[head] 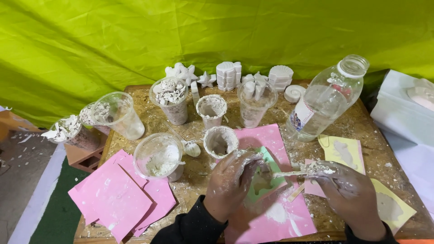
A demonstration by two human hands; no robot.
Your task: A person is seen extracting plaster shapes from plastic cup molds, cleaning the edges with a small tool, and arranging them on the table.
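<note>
My left hand [233, 180], caked in white plaster, presses down on a green mould [263, 180] that lies on a pink sheet [271, 212]. My right hand [348, 192], also coated in plaster, holds a thin stick [294, 173] whose tip reaches over the green mould. A plaster-smeared paper cup [220, 142] stands just beyond my left hand. A clear plastic cup of white powder [159, 157] sits to the left, with a spoon [191, 148] beside it.
Several cups [211, 110] of plaster and broken pieces stand across the wooden table [370, 135]. White cast shapes [228, 74] line the back edge. A large clear bottle [327, 97] leans at right. Yellow moulds [391, 208] lie at right, pink sheets [115, 194] at left.
</note>
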